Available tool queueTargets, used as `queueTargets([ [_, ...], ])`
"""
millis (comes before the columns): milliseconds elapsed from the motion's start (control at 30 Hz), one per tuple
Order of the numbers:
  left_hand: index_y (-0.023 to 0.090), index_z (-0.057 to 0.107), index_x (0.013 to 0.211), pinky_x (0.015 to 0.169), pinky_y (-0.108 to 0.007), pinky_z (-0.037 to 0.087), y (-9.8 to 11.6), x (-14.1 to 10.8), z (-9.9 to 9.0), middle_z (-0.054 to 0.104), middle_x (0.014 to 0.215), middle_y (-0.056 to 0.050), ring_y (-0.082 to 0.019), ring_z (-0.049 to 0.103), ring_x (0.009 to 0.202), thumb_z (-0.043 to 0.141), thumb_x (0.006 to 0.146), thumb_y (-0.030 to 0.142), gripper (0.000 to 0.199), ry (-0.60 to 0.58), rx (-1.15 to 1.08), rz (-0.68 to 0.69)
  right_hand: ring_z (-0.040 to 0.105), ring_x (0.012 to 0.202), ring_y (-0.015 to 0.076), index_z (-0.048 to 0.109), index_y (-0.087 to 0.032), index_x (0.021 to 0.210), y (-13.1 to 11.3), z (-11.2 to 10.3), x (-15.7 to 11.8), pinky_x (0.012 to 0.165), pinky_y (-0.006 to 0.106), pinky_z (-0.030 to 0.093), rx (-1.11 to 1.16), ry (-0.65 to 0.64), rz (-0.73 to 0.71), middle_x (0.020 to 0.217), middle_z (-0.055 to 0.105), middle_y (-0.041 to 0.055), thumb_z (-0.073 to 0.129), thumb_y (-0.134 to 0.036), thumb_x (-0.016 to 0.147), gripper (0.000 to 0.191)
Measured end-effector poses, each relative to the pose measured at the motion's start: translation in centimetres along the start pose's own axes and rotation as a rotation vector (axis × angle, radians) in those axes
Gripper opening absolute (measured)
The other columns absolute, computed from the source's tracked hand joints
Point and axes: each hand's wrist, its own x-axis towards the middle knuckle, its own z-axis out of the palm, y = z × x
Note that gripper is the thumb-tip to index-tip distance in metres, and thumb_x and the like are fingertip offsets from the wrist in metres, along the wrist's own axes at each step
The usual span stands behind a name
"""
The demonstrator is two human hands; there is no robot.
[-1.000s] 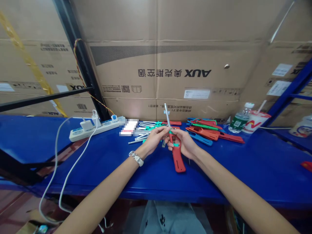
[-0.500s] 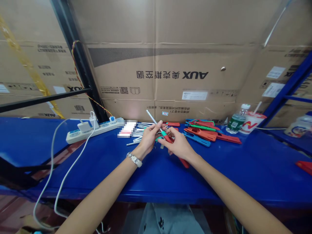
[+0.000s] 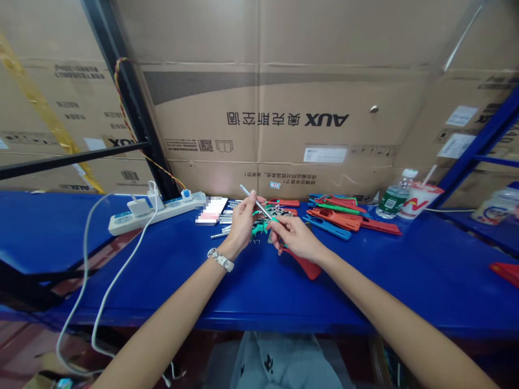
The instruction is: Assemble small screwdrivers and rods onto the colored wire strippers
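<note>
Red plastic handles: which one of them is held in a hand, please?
The red handle sticking out below the right hand, which grips it; its metal tube reaches the left hand. The other red handles lie on the blue table.

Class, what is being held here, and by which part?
A lighter: the left hand holds its metal tube, the right hand its red body near the tube.

Fairly bright and soft on the cardboard (image 3: 284,40), with a faint pink shine low down near the white power strip (image 3: 168,209). Dark under the blue surface (image 3: 259,294). Stretched near the edges. A bit blurry at the green bits (image 3: 259,229). Blocky over the white sheet (image 3: 218,207).
</note>
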Motion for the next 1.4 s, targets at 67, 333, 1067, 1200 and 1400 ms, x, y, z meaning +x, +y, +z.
queueTargets([
  [67, 0.018, 0.068, 0.074, 0.058, -0.024, 0.048, -0.1, -0.1, 0.0, 0.062, 0.073, -0.004, -0.012, 0.056, 0.064, 0.073, 0.083, 0.055, 0.038, -0.004, -0.003, -0.01, 0.052, 0.04, 0.0101, 0.053, -0.02, 0.082, 0.2, 0.1, 0.0, 0.033, 0.021, 0.043, 0.05, 0.016, 0.02, 0.056, 0.053, -0.0073, 0.06, -0.051, 0.091, 0.033],
  [333, 0.018, 0.07, 0.075, 0.059, -0.024, 0.046, 0.3, -0.1, 0.2, 0.063, 0.075, -0.004, -0.012, 0.055, 0.065, 0.074, 0.083, 0.052, 0.035, 0.022, -0.022, 0.003, 0.066, 0.049, 0.0135, 0.06, -0.017, 0.085, 0.3, -0.1, 0.0, 0.046, 0.025, 0.058, 0.219, -0.057, 0.151, 0.062, 0.066, 0.0004, 0.06, -0.051, 0.094, 0.035],
  [1067, 0.016, 0.069, 0.087, 0.049, -0.023, 0.044, -1.7, -1.8, 0.8, 0.06, 0.064, 0.001, -0.011, 0.053, 0.051, 0.069, 0.083, 0.065, 0.049, -0.164, 0.068, -0.155, 0.056, 0.038, 0.0117, 0.059, -0.019, 0.089, -0.1, -0.5, 0.4, 0.03, 0.019, 0.043, 0.311, 0.023, 0.183, 0.055, 0.058, -0.0048, 0.069, -0.068, 0.079, 0.052],
  [1200, 0.018, 0.066, 0.107, 0.042, -0.022, 0.042, -2.7, -2.8, 1.7, 0.046, 0.053, 0.009, -0.01, 0.046, 0.04, 0.066, 0.087, 0.063, 0.049, -0.251, 0.007, -0.268, 0.059, 0.041, 0.0124, 0.064, -0.015, 0.096, -0.2, -1.2, 0.9, 0.036, 0.023, 0.051, 0.359, 0.106, 0.204, 0.062, 0.066, 0.0008, 0.064, -0.063, 0.086, 0.049],
  [1400, 0.019, 0.066, 0.09, 0.069, -0.023, 0.054, -1.7, -1.2, 1.1, 0.064, 0.081, -0.001, -0.012, 0.064, 0.073, 0.076, 0.082, 0.054, 0.038, -0.002, -0.167, -0.197, 0.066, 0.052, 0.0162, 0.065, -0.013, 0.093, 0.9, -0.6, -0.1, 0.043, 0.026, 0.056, 0.474, -0.08, 0.344, 0.065, 0.069, 0.0051, 0.065, -0.054, 0.09, 0.041],
])
